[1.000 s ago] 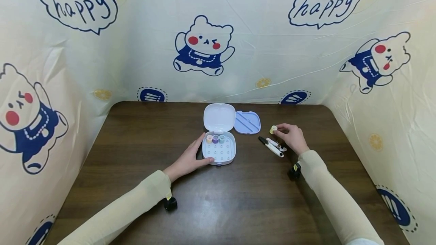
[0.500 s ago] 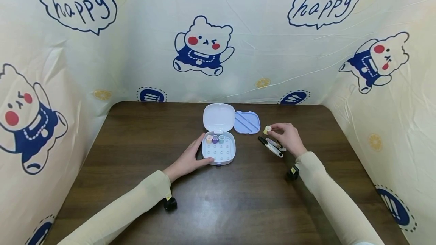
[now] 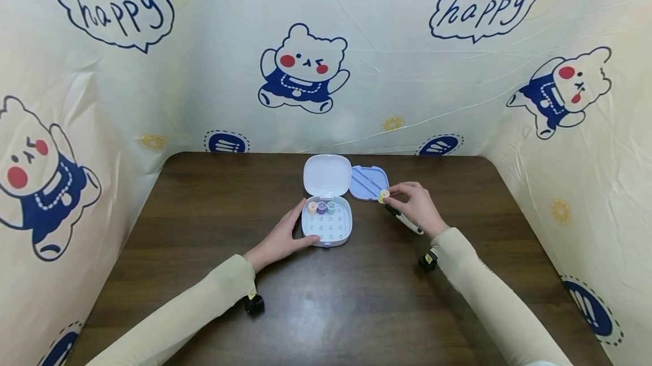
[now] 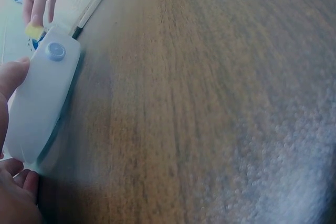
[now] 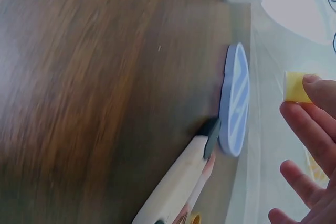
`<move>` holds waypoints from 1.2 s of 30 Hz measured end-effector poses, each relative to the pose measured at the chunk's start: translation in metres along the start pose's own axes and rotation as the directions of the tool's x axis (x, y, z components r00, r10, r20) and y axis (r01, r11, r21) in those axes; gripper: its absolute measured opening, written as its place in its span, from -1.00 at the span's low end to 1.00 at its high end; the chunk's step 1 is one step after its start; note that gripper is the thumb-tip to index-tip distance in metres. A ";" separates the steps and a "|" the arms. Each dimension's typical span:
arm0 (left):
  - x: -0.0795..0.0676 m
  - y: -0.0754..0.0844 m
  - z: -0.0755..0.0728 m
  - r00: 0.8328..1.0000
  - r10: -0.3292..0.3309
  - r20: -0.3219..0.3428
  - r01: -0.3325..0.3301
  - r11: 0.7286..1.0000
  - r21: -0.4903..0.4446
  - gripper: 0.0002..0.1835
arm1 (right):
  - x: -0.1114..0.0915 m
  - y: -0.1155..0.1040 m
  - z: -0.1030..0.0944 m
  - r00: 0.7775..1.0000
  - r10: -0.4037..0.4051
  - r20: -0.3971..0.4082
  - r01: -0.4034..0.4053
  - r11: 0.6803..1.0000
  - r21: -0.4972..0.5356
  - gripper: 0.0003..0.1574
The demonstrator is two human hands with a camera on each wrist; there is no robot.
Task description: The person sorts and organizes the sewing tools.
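Note:
My right hand [image 3: 417,205] pinches a small yellow thread spool [image 3: 383,196] between thumb and fingertips, in the air near the front of a lilac tray insert [image 3: 363,180]. The right wrist view shows the yellow spool [image 5: 296,86] with the other fingers spread below. Left of it stands an open white sewing box [image 3: 348,231] with rows of short pegs. Peach [image 3: 312,208], purple [image 3: 321,208] and teal [image 3: 330,208] spools sit along its back row. My left hand [image 3: 279,242] holds the box by its left side and front, thumb [image 4: 13,74] on the front.
A white tool with a black end [image 3: 409,223] lies on the dark wooden table [image 3: 326,309] below my right hand; smaller items beside it are mostly hidden. The box lid [image 3: 327,175] stands raised behind. A printed cloth [image 3: 305,128] surrounds the table's back and sides.
My right hand has moved left with the yellow spool, from right of the tools to the tray insert's front right corner. My left hand and the box have stayed put.

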State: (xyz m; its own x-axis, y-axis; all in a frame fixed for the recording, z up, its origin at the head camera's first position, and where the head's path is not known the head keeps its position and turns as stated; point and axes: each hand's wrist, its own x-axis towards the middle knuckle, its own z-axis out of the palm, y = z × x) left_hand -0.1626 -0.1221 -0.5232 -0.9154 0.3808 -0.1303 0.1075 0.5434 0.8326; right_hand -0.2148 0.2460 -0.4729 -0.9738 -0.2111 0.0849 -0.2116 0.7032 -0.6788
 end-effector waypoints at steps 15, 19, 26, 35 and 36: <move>0.000 0.001 0.000 1.000 0.004 -0.001 -0.004 1.000 -0.007 0.18 | 0.006 -0.020 0.019 0.999 -0.042 0.022 0.041 0.999 0.011 -0.70; 0.001 -0.001 0.000 1.000 0.006 -0.006 -0.006 1.000 -0.005 0.19 | 0.008 -0.024 0.025 0.999 -0.046 0.023 0.046 0.999 0.016 -0.70; 0.002 -0.003 0.001 1.000 0.012 -0.007 -0.012 1.000 -0.003 0.19 | 0.011 -0.030 0.034 0.996 -0.092 0.019 0.092 0.996 0.002 -0.72; 0.001 -0.002 0.001 1.000 0.008 -0.004 -0.008 1.000 -0.005 0.19 | 0.013 -0.040 0.047 0.994 -0.111 0.021 0.111 0.994 0.022 -0.72; 0.001 -0.002 0.001 1.000 0.006 -0.004 -0.006 1.000 -0.006 0.19 | 0.013 -0.041 0.050 0.993 -0.120 0.018 0.120 0.993 0.023 -0.72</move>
State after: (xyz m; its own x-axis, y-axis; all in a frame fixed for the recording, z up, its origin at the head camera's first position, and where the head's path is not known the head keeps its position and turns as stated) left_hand -0.1631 -0.1220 -0.5251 -0.9163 0.3811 -0.1232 0.1108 0.5368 0.8364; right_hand -0.2151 0.1808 -0.4803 -0.9396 -0.3064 0.1526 -0.3248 0.6570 -0.6803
